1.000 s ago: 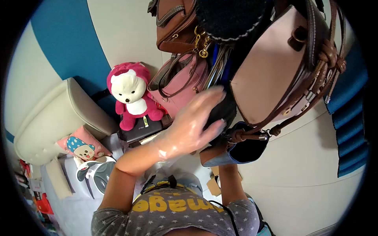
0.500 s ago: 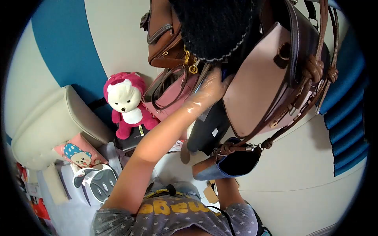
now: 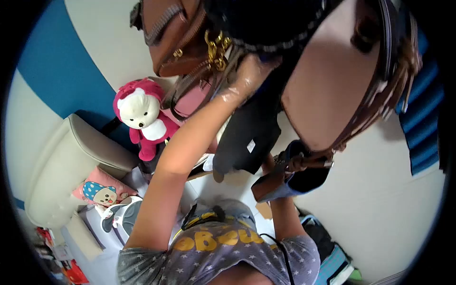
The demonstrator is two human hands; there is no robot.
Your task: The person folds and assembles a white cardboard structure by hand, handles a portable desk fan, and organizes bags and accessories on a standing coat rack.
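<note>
My left hand [image 3: 254, 76], with a shiny clear film around the wrist, reaches up among hanging bags, just under a fuzzy black bag [image 3: 266, 23]. Its fingertips are blurred and partly hidden in dark material, so their grip does not show. Below hangs a flat black item [image 3: 249, 137] with a small white label. My right forearm [image 3: 285, 216] passes behind a small blue and brown open-topped bag [image 3: 278, 185]. Only a bit of skin, seemingly my right hand [image 3: 269, 164], shows between that bag and the black item; its fingers are hidden.
A pink-and-brown bag [image 3: 332, 80] with knotted straps hangs at right. A brown leather bag [image 3: 173, 42] and a pink handbag [image 3: 190, 99] are at upper left. Beyond are a pink-and-white plush bear [image 3: 142, 114], a padded headboard [image 3: 71, 166] and a cartoon pillow [image 3: 102, 187].
My view has shifted, and the hanging bags sit higher and more spread apart. The black item shows more fully. My left hand stays among the bags, and a bit of my right hand now shows.
</note>
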